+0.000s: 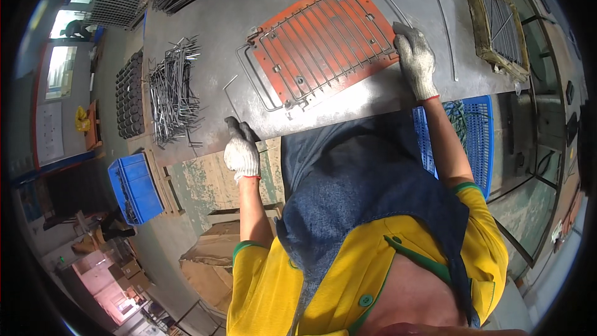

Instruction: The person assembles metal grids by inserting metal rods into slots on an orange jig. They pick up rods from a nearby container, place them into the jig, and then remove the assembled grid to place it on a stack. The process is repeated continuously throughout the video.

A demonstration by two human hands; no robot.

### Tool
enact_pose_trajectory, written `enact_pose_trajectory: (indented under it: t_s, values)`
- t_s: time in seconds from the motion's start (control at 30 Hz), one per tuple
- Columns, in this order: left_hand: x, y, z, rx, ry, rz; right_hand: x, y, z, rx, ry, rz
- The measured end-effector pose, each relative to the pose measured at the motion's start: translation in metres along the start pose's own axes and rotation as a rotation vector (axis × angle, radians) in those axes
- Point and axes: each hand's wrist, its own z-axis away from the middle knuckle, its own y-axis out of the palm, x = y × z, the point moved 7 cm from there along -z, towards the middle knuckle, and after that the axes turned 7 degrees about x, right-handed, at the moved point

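Note:
An orange jig plate (323, 40) lies on the grey metal table (249, 0), with a wire grid rack (311, 43) laid in it. My right hand (415, 61), in a white knit glove, rests on the jig's right edge by the rack's frame. At the table's near edge, my gloved left hand (241, 149) is closed on the end of a thin bent wire rod (230, 96) that reaches up across the tabletop.
A heap of loose wire rods (174, 90) lies at the table's left. Black trays (129, 96) stand beside it. A blue crate (134, 186) sits on the floor at left, another blue crate (469, 130) at right. A framed wire grid (497, 28) lies far right.

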Motion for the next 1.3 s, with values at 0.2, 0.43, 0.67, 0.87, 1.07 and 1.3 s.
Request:
enact_pose_trajectory:
  t_s: [0.2, 0.43, 0.67, 0.87, 1.07, 1.3]
  values:
    - [0.027, 0.035, 0.02, 0.047, -0.191, 0.855, 0.002, -0.002, -0.001, 0.014, -0.009, -0.007]
    - [0.024, 0.028, 0.026, 0.42, -0.277, 1.906, -0.007, -0.031, 0.006, -0.23, 0.31, -0.58]
    - [-0.105, -0.034, 0.014, 0.328, 0.105, 1.664, 0.148, 0.025, 0.065, 0.558, -0.113, -0.345]
    - [-0.16, -0.042, -0.006, 0.519, 0.312, 1.317, 0.194, 0.056, 0.079, 0.323, -0.647, -0.131]
    - [-0.162, -0.052, -0.044, -0.141, 0.848, 0.165, 0.172, 0.11, 0.061, 0.463, -0.54, 0.148]
    - [-0.16, -0.049, -0.039, -0.244, 0.923, 0.228, 0.168, 0.124, 0.077, 0.612, -0.525, 0.231]
